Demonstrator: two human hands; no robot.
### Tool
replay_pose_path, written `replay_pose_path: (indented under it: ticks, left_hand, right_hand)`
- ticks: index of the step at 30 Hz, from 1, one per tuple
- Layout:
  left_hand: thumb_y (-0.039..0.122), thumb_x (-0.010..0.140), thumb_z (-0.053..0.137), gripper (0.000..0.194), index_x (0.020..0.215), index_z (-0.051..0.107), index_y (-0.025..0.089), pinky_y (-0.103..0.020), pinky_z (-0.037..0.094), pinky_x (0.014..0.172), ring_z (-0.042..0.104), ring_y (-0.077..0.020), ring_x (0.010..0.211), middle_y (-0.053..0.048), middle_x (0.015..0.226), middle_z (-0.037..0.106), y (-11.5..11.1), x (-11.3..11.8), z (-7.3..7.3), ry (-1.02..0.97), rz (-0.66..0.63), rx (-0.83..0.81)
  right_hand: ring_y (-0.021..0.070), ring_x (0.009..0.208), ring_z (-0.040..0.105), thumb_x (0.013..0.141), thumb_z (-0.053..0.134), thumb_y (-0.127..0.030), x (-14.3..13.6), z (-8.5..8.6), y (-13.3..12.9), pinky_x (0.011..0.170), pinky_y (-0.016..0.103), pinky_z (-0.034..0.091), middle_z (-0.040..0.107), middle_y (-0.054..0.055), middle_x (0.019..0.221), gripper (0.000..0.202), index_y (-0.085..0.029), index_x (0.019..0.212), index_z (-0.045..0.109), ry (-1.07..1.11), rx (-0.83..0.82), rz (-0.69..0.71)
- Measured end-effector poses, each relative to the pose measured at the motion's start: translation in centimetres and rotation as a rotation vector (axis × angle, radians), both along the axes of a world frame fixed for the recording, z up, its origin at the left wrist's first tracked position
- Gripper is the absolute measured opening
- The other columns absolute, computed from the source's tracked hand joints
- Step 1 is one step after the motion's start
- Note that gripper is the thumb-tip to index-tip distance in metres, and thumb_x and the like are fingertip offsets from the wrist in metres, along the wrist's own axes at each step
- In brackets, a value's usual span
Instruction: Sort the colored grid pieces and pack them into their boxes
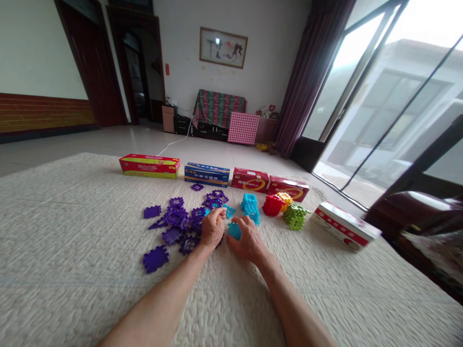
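Nearest the camera, in the head view, a bare left forearm [159,303] and a bare right forearm [294,299] were stretched over a cream quilted cloth [90,299]. With the gap between the hands taken as the clock's centre and twelve as straight ahead, a flat light-blue notched plastic piece [234,231] was seen at one o'clock, just beside the right hand [250,239]. The thumb and fingers of that hand were arched apart around the piece; whether it was pinched could not be told. The fingers of the left hand [213,229] were curled in, and anything gripped inside was hidden; some light-blue lattice pieces [228,211] were partly seen beyond its knuckles.

At nine to ten o'clock, a loose heap of dark-purple notched plastic pieces [173,218] was spread. A light-blue openwork plastic block [251,209] was placed past the right hand at one o'clock, a red notched plastic stack [273,205] at two, and a green lattice plastic cluster [295,216] nearer three.

For neat handling, the flat piece would best be taken by its opposite edges, its notches kept unbent, the light-blue block left unknocked by the knuckles and the purple heap undisturbed by the left wrist.
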State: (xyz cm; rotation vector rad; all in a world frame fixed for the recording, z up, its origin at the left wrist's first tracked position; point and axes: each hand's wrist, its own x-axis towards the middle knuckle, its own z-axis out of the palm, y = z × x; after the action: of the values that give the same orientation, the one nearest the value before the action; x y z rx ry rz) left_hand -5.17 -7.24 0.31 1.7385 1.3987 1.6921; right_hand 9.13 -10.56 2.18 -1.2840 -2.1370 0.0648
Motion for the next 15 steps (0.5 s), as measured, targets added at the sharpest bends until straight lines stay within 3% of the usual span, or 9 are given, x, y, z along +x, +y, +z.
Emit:
replay_pose_path:
  ticks: [5,15]
  left_hand:
    - [0.003,0.076,0.037,0.036,0.089,0.068,0.015,-0.025,0.054,0.073,0.066,-0.0121,0.073,-0.005,0.081,0.071,0.0,0.0,0.0,0.010,0.001,0.016]
    - [0.004,0.077,0.038,0.034,0.088,0.068,0.015,-0.025,0.053,0.071,0.066,-0.0126,0.071,-0.004,0.078,0.070,0.1,0.0,-0.2,0.043,0.022,0.035]
  right_hand:
    - [0.0271,0.105,0.046,0.073,0.063,-0.023,1.3,-0.2,1.1,0.092,0.046,0.042,0.048,0.011,0.115,0.050,-0.021,0.121,0.047,0.191,0.227,-0.170]
    - [0.0273,0.107,0.044,0.071,0.061,-0.021,3.3,-2.0,3.4,0.093,0.049,0.041,0.044,0.010,0.115,0.055,-0.023,0.123,0.044,0.203,0.232,-0.262]
